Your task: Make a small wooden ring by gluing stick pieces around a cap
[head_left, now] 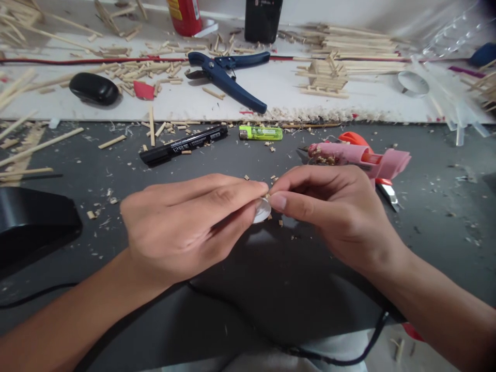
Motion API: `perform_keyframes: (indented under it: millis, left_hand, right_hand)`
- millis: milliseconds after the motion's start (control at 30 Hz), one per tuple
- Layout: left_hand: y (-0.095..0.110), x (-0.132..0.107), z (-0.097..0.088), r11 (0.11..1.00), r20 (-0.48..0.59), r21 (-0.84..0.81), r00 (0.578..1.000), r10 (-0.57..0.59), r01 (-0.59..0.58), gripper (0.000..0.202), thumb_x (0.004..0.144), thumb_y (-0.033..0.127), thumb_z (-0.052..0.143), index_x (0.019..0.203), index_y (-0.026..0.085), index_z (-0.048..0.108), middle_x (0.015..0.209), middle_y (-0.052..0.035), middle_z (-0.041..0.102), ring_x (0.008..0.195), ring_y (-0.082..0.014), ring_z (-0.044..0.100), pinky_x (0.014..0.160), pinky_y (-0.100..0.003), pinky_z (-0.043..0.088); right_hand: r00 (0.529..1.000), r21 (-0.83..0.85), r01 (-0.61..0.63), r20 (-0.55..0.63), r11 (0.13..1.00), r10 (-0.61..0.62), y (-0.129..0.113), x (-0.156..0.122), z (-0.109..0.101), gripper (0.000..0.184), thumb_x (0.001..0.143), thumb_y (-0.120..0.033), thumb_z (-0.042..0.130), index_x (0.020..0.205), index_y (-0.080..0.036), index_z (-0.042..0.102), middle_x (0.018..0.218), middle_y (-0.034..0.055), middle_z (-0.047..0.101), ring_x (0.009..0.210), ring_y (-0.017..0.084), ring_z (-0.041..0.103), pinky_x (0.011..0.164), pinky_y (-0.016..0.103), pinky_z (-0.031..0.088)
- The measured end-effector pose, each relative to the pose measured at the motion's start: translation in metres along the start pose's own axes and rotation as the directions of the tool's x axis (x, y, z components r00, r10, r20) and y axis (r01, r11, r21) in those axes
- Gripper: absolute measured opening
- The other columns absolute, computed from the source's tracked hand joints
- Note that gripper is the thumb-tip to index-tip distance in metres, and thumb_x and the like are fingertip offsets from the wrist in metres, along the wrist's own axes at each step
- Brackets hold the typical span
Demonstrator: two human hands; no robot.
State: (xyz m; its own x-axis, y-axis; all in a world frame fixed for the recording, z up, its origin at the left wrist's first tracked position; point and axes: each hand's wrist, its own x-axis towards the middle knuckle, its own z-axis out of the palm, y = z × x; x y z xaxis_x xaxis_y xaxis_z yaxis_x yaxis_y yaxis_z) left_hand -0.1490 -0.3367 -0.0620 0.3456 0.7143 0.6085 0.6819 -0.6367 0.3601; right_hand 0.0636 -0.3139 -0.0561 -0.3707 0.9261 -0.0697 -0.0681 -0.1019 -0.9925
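Observation:
My left hand point(194, 222) is closed, with a small whitish round disc point(262, 212) pinched between thumb and fingers. Only the disc's right part shows; the fingers cover the rest. My right hand point(337, 212) is closed in a pinch at the disc's upper edge, its fingertips almost meeting the left ones. A tiny pale bit shows between the fingertips of both hands, too small to make out. Just behind my right hand lies a pink glue gun point(360, 157), its nozzle pointing left. Tiny wood scraps point(281, 223) are scattered under the hands.
Across the dark table lie a black permanent marker point(184, 145), a green lighter point(260, 133) and an orange-handled cutter point(387, 194). Blue pruning shears point(228, 77), a black mouse point(93, 88) and wooden stick bundles point(356, 41) rest on the white ledge. A black cable point(228, 302) crosses the front.

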Motion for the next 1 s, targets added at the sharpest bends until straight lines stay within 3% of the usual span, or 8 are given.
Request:
perform_keyframes:
  millis: [267, 400, 567, 733, 1000]
  left_hand:
    - [0.0, 0.001, -0.002, 0.998, 0.022, -0.05, 0.999, -0.046, 0.047, 0.02, 0.103, 0.028, 0.065, 0.11, 0.032, 0.084, 0.101, 0.0032, 0.085, 0.085, -0.0184, 0.083, 0.069, -0.025, 0.063]
    - [0.003, 0.005, -0.001, 0.989, 0.021, -0.113, 0.996, -0.091, 0.092, 0.013, 0.1, 0.027, 0.072, 0.104, 0.031, 0.083, 0.093, 0.0043, 0.085, 0.079, -0.0161, 0.083, 0.066, -0.021, 0.063]
    - [0.003, 0.004, 0.002, 0.973, -0.063, -0.224, 0.996, -0.067, 0.051, 0.012, 0.097, 0.022, 0.077, 0.103, 0.03, 0.082, 0.095, 0.0058, 0.085, 0.077, -0.0127, 0.081, 0.071, -0.018, 0.064]
    - [0.005, 0.003, 0.0, 0.988, -0.024, -0.147, 0.999, -0.044, 0.039, 0.012, 0.097, 0.022, 0.077, 0.105, 0.029, 0.082, 0.096, 0.0047, 0.085, 0.078, -0.0115, 0.081, 0.07, -0.017, 0.062]
    - [0.007, 0.01, -0.005, 0.98, 0.011, -0.197, 1.0, -0.025, 0.027, 0.018, 0.098, 0.02, 0.074, 0.103, 0.035, 0.083, 0.093, 0.0062, 0.085, 0.077, -0.0146, 0.082, 0.066, -0.02, 0.063]
  right_hand:
    - [1.0, 0.03, -0.016, 0.011, 0.999, 0.016, 0.001, 0.002, -0.001, 0.01, 0.086, -0.026, 0.088, 0.079, -0.023, 0.082, 0.075, -0.0031, 0.076, 0.069, 0.01, 0.065, 0.062, 0.024, 0.051]
    - [0.999, 0.092, -0.032, 0.023, 0.995, 0.03, 0.003, -0.003, -0.001, 0.01, 0.092, -0.031, 0.082, 0.086, -0.024, 0.077, 0.077, -0.0022, 0.07, 0.071, 0.013, 0.061, 0.064, 0.027, 0.049]
    - [1.0, 0.1, 0.009, 0.019, 0.995, -0.011, 0.002, -0.006, 0.001, 0.008, 0.095, -0.03, 0.078, 0.09, -0.024, 0.078, 0.08, -0.002, 0.071, 0.074, 0.013, 0.062, 0.067, 0.026, 0.05]
    - [0.999, 0.049, 0.05, 0.012, 0.998, -0.051, -0.002, -0.005, 0.004, 0.011, 0.094, -0.03, 0.08, 0.085, -0.023, 0.079, 0.076, -0.003, 0.072, 0.07, 0.011, 0.065, 0.066, 0.025, 0.053]
    - [0.994, -0.015, 0.091, -0.055, 0.996, -0.092, -0.001, -0.005, 0.003, 0.02, 0.087, -0.038, 0.087, 0.079, -0.023, 0.076, 0.075, -0.0014, 0.072, 0.069, 0.014, 0.064, 0.065, 0.029, 0.055]
